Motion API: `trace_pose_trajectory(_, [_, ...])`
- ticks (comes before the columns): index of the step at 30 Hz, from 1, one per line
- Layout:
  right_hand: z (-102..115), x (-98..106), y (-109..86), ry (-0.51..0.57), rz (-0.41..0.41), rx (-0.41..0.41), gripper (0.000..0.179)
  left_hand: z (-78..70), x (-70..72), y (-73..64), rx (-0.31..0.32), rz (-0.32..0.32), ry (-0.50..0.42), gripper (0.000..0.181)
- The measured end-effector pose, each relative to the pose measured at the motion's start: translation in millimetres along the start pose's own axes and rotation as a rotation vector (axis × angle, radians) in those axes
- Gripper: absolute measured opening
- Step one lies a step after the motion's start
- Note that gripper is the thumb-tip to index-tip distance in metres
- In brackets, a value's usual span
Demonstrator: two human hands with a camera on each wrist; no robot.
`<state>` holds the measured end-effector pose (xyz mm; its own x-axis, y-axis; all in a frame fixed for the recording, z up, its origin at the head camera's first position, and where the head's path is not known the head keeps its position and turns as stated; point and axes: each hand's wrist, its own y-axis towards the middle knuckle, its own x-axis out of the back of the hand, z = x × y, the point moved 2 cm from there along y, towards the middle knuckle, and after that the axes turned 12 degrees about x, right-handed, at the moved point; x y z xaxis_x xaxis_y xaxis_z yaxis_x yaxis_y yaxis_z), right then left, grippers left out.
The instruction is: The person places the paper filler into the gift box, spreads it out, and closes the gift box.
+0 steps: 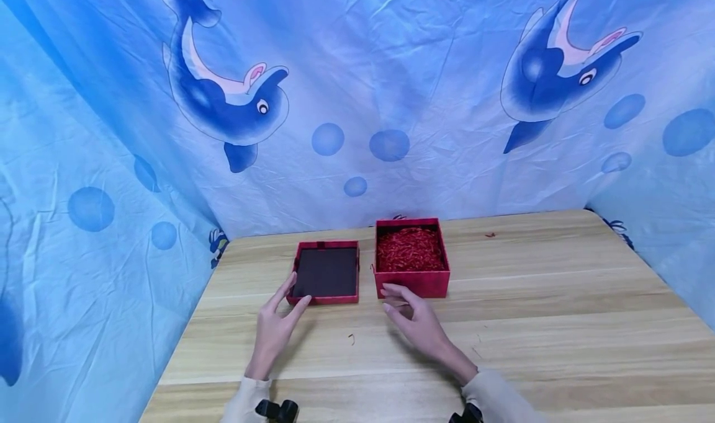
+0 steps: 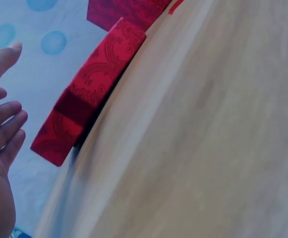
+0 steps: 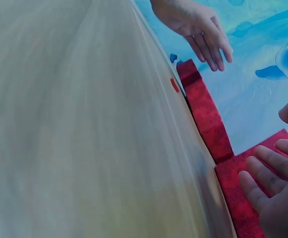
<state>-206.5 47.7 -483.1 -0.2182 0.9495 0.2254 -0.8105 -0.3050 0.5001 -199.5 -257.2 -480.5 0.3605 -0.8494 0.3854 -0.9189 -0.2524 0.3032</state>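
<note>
A red patterned box lid (image 1: 326, 273) lies with its black inside facing up. My left hand (image 1: 275, 330) hovers at its front left corner, thumb and fingers spread, holding nothing. To the right stands the red box (image 1: 412, 284), filled with red shredded paper (image 1: 410, 250). Close to the box's front left corner is my right hand (image 1: 419, 325), fingers loosely bent and nothing in them. In the left wrist view, the lid's outer side (image 2: 104, 69) shows a scroll pattern and a darker band. The right wrist view shows the right hand's fingers (image 3: 270, 176) in front of the box wall.
Both stand on a wooden table (image 1: 530, 324). Small red paper scraps lie about, one scrap (image 1: 351, 338) in front of the lid and another shred (image 1: 490, 235) at the back right. A blue dolphin-print curtain (image 1: 357, 88) hangs behind the table and along its sides.
</note>
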Motion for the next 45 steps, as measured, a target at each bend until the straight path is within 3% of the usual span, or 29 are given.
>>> trace_pose_trajectory(8, [-1,-20,1.0,0.056,0.041,0.024,0.052,5.6,6.8,0.2,0.146,0.059,0.081,0.074])
trace_pose_trajectory(14, [1,-34,3.9,0.072,0.052,0.012,0.061,10.0,9.3,1.2,0.211,0.1,0.105,0.084])
trace_pose_trajectory(25, [-10,-55,15.5,0.017,0.053,-0.061,0.073,19.2,11.4,5.4,0.231,0.136,0.15,0.092])
trace_pose_trajectory(34, [-15,-73,29.1,-0.102,0.021,-0.058,0.073,25.1,12.1,9.1,0.254,0.175,0.163,0.094])
trace_pose_trajectory(41, [-17,-79,34.6,-0.115,0.005,-0.129,0.079,27.2,11.9,11.7,0.267,0.193,0.188,0.094])
trace_pose_trajectory(45, [-20,-80,37.2,-0.134,0.001,-0.128,0.08,27.8,11.8,12.9,0.276,0.196,0.215,0.092])
